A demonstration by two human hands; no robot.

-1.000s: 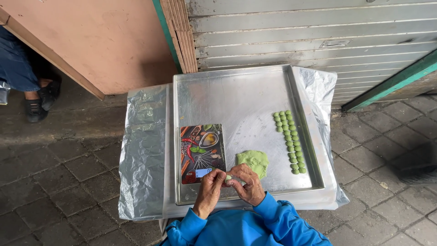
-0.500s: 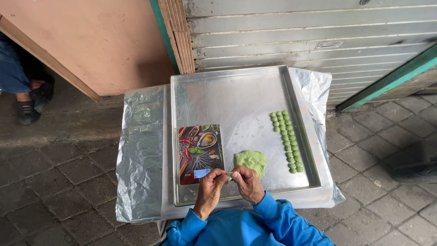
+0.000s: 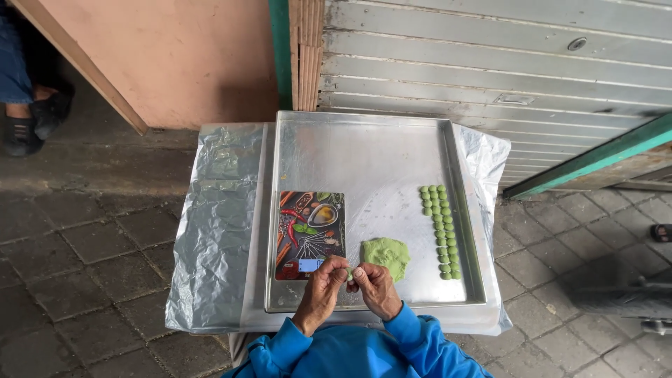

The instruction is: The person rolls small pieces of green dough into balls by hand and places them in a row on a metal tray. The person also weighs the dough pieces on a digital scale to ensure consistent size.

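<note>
My left hand point(image 3: 321, 292) and my right hand point(image 3: 375, 288) meet over the near edge of a steel tray point(image 3: 364, 150), pinching a small piece of green dough point(image 3: 349, 273) between their fingertips. Just beyond my right hand lies a flattened green dough lump point(image 3: 386, 253). Several small green dough balls point(image 3: 439, 231) stand in rows along the tray's right side. A flat kitchen scale point(image 3: 310, 234) with a picture of spices lies on the tray, right beside my left hand.
The tray rests on a small table covered with crinkled foil point(image 3: 217, 224) and clear plastic. A grey roller shutter point(image 3: 504, 63) stands behind it, a pink wall panel point(image 3: 175, 56) to the left. Another person's shoe point(image 3: 21, 133) shows at far left. Paving stones surround the table.
My hands stay together at the tray's near edge, fingers working the small dough piece. The view has shifted, so the tray sits lower and more centred.
</note>
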